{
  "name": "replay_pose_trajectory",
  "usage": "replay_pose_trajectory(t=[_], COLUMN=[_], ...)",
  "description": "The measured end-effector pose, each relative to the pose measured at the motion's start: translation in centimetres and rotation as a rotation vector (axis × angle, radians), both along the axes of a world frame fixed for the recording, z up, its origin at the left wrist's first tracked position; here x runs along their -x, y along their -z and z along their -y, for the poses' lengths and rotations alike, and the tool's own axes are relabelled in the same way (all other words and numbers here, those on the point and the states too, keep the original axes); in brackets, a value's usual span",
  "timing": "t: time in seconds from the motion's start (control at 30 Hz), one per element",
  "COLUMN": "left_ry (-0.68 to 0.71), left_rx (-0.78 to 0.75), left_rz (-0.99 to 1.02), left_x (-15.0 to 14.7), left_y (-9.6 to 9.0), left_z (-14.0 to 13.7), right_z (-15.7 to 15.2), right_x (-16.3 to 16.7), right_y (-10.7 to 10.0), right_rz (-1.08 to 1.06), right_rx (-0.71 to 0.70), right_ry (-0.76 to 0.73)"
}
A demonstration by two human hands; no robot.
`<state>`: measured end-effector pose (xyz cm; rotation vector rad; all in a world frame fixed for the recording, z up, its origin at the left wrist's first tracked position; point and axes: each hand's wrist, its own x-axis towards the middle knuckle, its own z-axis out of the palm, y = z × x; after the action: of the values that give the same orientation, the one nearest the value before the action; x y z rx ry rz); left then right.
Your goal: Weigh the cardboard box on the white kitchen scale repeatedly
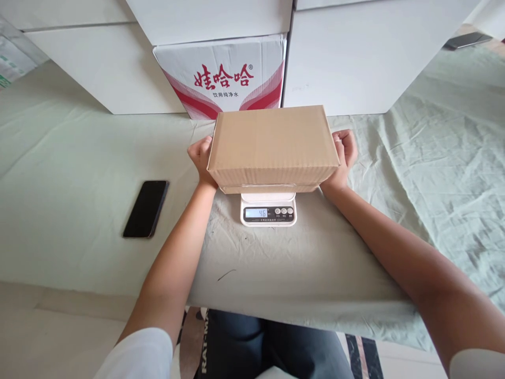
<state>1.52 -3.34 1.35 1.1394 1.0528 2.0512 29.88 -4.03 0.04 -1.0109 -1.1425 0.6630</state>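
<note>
Two bare forearms reach out from the near edge of the cloth-covered surface (79, 210) toward a plain brown cardboard box (272, 147) resting on a small white kitchen scale (268, 209), whose display is lit; the scale sits near the middle of the surface, the box overhanging it on both sides; the left hand (202, 158) presses against the box's left end and the right hand (344, 153) against its right end, fingers curled and half closed, each bracing a side wall rather than wrapping round it; the box looks light and stiff, its corrugated faces dry and easy to grip, so the two short ends appear the natural places to take hold, with light pressure to avoid denting the card; a black phone (145, 208) lies flat toward the left of the surface, well apart from the scale; white cartons and a red-printed water carton (221, 73) stand along the far edge.
</note>
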Motion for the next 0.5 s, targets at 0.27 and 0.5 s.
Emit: replay_pose_trajectory(t=[0.27,0.5], left_ry=[-0.013,-0.025], left_rx=[-0.039,-0.018], left_rz=[-0.055,-0.067], left_x=[0.05,0.0], left_y=[0.25,-0.27], left_z=[-0.14,-0.01], right_z=[-0.36,-0.64], right_x=[-0.1,-0.45], right_y=[0.28,0.3], right_rz=[-0.036,0.015], right_rx=[-0.061,-0.018], right_ry=[0.022,0.013])
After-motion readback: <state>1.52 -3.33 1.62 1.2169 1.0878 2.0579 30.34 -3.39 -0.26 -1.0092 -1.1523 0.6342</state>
